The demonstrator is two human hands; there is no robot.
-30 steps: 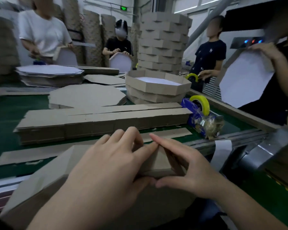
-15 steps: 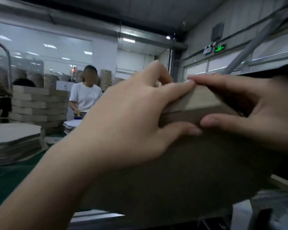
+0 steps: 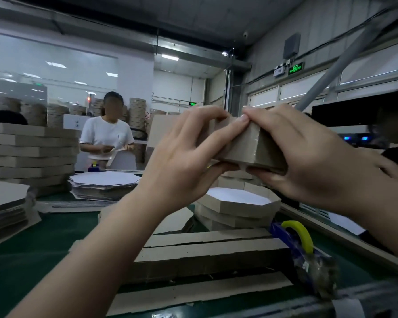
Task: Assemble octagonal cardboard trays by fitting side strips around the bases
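Fingers of both hands are curled round a folded side strip. The left hand is clamped on its lit face and the right hand on its darker face, with thumbs underneath and forefinger tips meeting on the top edge above the corner fold. The strip is held raised, well above the green bench, its corner turned toward the camera; whether a base is seated inside cannot be told. The fold lies between the hands, equally near each. For closing the joint, the tape dispenser at the bench's near right edge is judged nearer the right hand. Flat strips are stacked mid-bench, a finished tray behind them, white bases toward the far edge — a dim workshop, where a worker is seen beyond.
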